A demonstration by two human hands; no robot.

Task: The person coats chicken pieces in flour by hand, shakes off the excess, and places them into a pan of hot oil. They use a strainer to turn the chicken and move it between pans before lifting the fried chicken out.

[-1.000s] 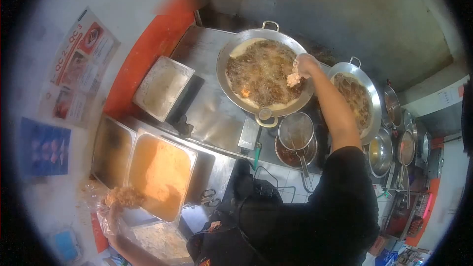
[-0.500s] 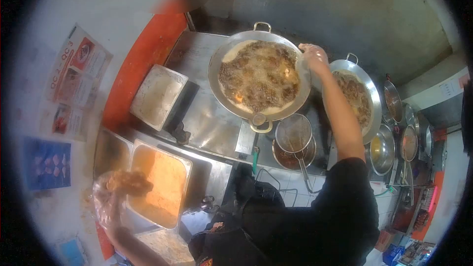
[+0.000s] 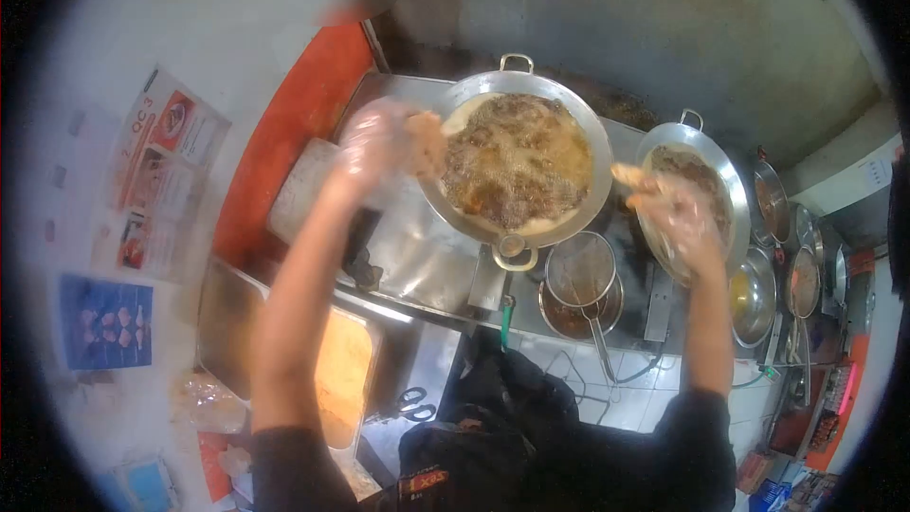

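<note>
food piece is seen, in the head view, held in the curled left grip beside the large pan of bubbling oil; the right grip is held partly curled over the second pan, and whether anything is grasped there cannot be told

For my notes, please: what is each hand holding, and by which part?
The left hand grips a coated food piece by the side away from the nearest pan. Whether the right hand holds anything cannot be told.

Left hand, right hand — outstretched, both closed.
</note>
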